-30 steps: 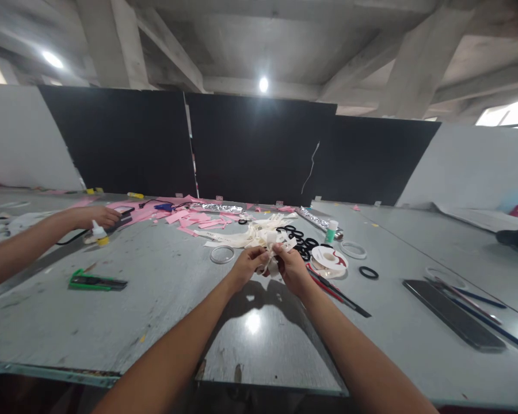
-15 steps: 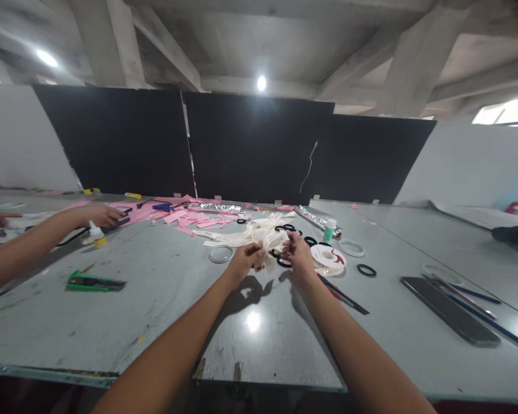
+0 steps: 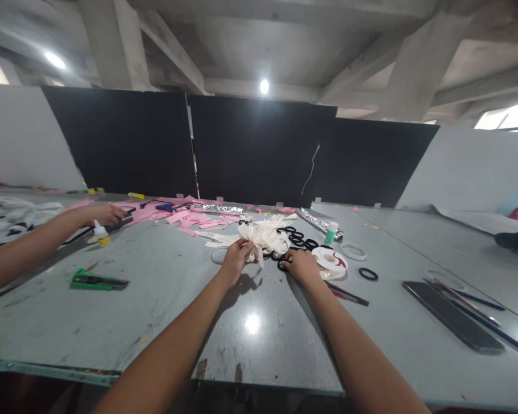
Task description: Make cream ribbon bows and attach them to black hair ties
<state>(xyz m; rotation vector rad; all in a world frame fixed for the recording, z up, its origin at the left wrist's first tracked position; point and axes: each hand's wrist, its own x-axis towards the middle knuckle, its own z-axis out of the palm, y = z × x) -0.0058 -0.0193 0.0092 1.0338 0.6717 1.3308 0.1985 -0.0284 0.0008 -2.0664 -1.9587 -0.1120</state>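
My left hand [image 3: 233,260] is closed around a bunch of cream ribbon [image 3: 262,237], held just above the grey table [image 3: 164,299]. My right hand [image 3: 300,265] rests low on the table beside it, fingers pinched on a black elastic ring [image 3: 282,265]. More black rings [image 3: 300,239] lie in a heap just beyond my right hand. A white ribbon spool [image 3: 330,259] sits to the right of that hand, and a clear ring [image 3: 218,254] lies partly hidden behind my left hand.
Another person's arm [image 3: 34,241] reaches in from the left, its hand on a phone [image 3: 123,214], near a glue bottle [image 3: 99,233]. A green cutter [image 3: 97,281], pink paper scraps [image 3: 194,219], foil strips [image 3: 317,221], a green tube [image 3: 330,232], a dark ruler [image 3: 453,315] and pens [image 3: 479,299] lie about.
My hands have come apart. The right hand let go of the ribbon bunch and dropped to a black ring on the table; the left lifted the bunch slightly away.
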